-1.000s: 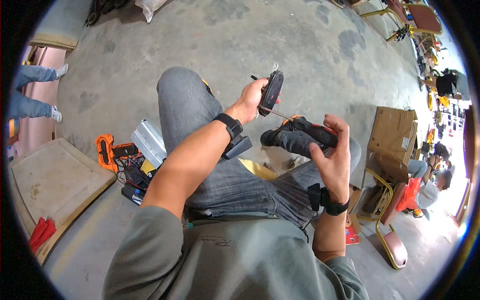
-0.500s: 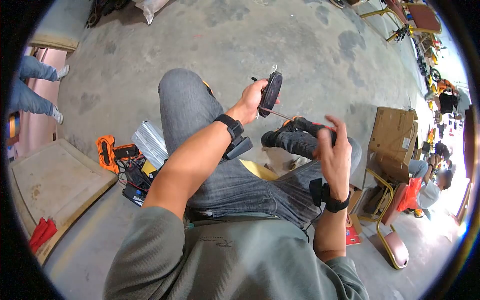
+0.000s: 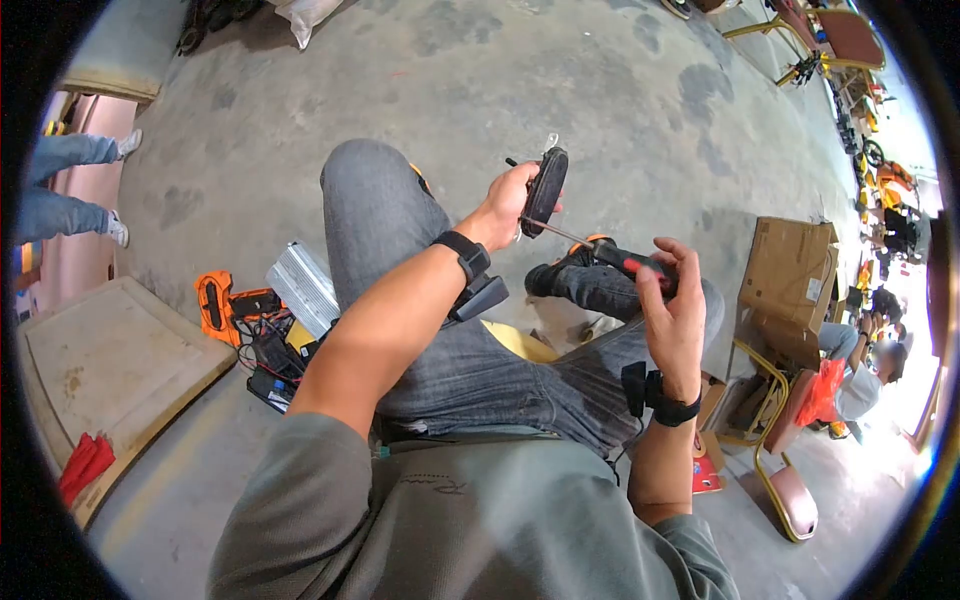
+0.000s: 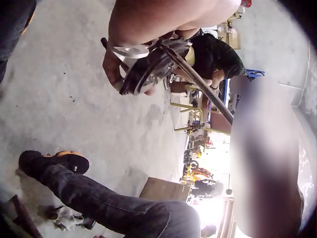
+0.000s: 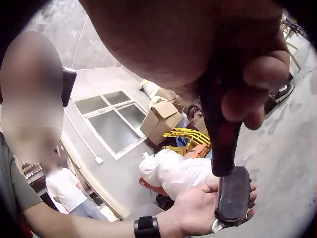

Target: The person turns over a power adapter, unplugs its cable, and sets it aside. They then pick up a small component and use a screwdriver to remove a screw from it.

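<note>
My left hand [image 3: 502, 205] grips a black oblong part [image 3: 545, 192], its fingers behind it and a small metal tab at its top end. In the right wrist view the broad black face of the part [image 5: 234, 193] lies over the left palm. My right hand [image 3: 678, 315] holds a screwdriver [image 3: 630, 262] by its black and red handle, thumb on one side and fingers on the other. The metal shaft [image 4: 200, 84] runs from the handle to the part's near end, where its tip is hidden against the part.
Crossed legs in grey jeans [image 3: 375, 210] lie beneath the hands. Orange and black tools with wires [image 3: 262, 325] and a silver finned box [image 3: 303, 287] sit on the left. A cardboard box [image 3: 785, 275] and a gold-framed chair [image 3: 765, 400] stand on the right.
My right hand's thumb and fingers lifted apart from the screwdriver handle, then came back and closed round it. The left hand keeps the black part nearly in place.
</note>
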A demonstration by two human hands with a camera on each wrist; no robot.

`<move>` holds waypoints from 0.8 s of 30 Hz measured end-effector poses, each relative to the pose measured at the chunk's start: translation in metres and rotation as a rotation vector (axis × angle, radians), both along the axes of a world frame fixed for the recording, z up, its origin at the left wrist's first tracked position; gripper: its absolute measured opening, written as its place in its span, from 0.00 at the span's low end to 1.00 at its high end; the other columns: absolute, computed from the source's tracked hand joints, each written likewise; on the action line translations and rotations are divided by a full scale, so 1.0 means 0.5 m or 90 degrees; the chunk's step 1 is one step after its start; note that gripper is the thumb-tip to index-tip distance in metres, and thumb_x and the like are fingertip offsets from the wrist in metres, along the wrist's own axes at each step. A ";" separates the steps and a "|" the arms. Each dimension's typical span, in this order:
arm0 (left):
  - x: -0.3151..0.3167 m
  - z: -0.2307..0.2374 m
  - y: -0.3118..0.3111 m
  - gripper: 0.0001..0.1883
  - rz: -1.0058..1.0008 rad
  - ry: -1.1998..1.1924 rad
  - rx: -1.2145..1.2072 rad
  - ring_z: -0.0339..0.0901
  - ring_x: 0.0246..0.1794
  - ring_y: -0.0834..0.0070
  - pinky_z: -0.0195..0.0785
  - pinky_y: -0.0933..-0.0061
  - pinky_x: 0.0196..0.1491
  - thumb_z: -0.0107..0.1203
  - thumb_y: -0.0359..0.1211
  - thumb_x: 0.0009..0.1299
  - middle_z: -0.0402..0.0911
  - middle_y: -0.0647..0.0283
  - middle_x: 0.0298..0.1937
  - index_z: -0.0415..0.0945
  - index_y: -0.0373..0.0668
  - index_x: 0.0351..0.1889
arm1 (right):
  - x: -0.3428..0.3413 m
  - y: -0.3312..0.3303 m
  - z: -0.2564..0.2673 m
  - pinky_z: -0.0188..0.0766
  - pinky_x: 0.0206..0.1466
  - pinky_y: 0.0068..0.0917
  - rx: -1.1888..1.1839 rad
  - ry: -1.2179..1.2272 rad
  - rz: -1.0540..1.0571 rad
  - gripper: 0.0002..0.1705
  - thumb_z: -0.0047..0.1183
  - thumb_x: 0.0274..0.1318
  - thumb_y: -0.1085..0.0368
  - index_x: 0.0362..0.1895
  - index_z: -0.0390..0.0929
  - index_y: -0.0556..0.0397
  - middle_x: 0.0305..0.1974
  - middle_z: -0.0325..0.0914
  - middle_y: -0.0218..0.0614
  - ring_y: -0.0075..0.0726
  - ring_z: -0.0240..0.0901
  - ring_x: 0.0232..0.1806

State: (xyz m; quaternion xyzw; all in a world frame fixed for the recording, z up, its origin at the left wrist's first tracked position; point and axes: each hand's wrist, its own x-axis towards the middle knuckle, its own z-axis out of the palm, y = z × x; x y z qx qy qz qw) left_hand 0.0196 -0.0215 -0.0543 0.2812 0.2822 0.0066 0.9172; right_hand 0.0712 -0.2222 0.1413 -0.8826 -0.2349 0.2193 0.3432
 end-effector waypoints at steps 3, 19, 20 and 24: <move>0.001 -0.001 -0.002 0.18 -0.002 -0.008 -0.009 0.81 0.37 0.70 0.73 0.69 0.35 0.37 0.42 0.74 0.82 0.61 0.39 0.76 0.43 0.43 | 0.002 -0.018 -0.037 0.71 0.51 0.27 0.168 0.048 0.014 0.25 0.58 0.56 0.68 0.57 0.66 0.58 0.46 0.74 0.44 0.34 0.75 0.45; 0.001 0.005 -0.003 0.19 -0.001 0.012 -0.002 0.81 0.37 0.69 0.73 0.68 0.35 0.37 0.43 0.74 0.82 0.60 0.40 0.74 0.42 0.48 | -0.007 0.006 -0.006 0.69 0.49 0.22 0.180 0.076 -0.055 0.25 0.60 0.54 0.71 0.56 0.67 0.57 0.44 0.72 0.36 0.27 0.71 0.44; 0.000 0.005 -0.004 0.19 -0.001 0.011 -0.002 0.81 0.37 0.69 0.73 0.68 0.35 0.37 0.43 0.74 0.82 0.60 0.40 0.74 0.42 0.48 | -0.001 0.014 0.009 0.69 0.47 0.22 0.058 0.116 -0.101 0.23 0.60 0.54 0.71 0.54 0.68 0.57 0.42 0.73 0.35 0.25 0.71 0.44; -0.002 0.006 -0.001 0.19 -0.017 0.022 -0.002 0.82 0.38 0.68 0.73 0.67 0.34 0.37 0.43 0.74 0.82 0.59 0.40 0.74 0.42 0.49 | 0.000 -0.007 -0.021 0.69 0.43 0.22 0.097 0.026 -0.041 0.18 0.58 0.56 0.72 0.50 0.71 0.58 0.38 0.74 0.32 0.23 0.71 0.42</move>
